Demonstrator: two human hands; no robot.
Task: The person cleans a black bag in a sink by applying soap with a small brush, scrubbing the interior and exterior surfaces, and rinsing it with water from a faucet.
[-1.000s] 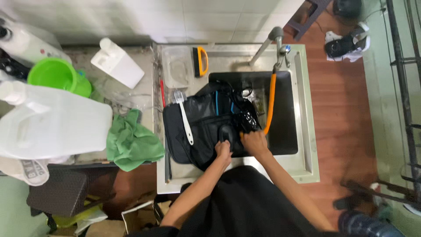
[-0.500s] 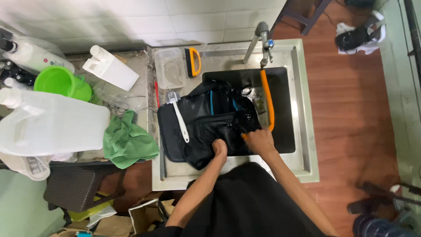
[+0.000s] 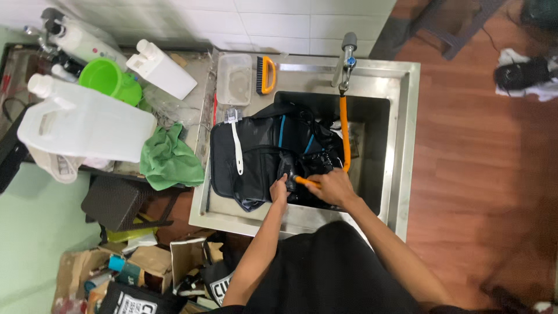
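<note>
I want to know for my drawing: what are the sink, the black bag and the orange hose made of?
The sink looks like brushed steel: grey, dull shine, sharp folded edges. The black bag, under the left hand, seems woven cloth, probably nylon: matte, creased, with blue trim. The orange hose, its end in the right hand, looks like smooth rubber or plastic, since it bends; which one cannot be told.

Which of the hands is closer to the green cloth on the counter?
Left. The left hand rests on the black bag, on the side toward the green cloth. The right hand is farther off, over the sink.
</note>
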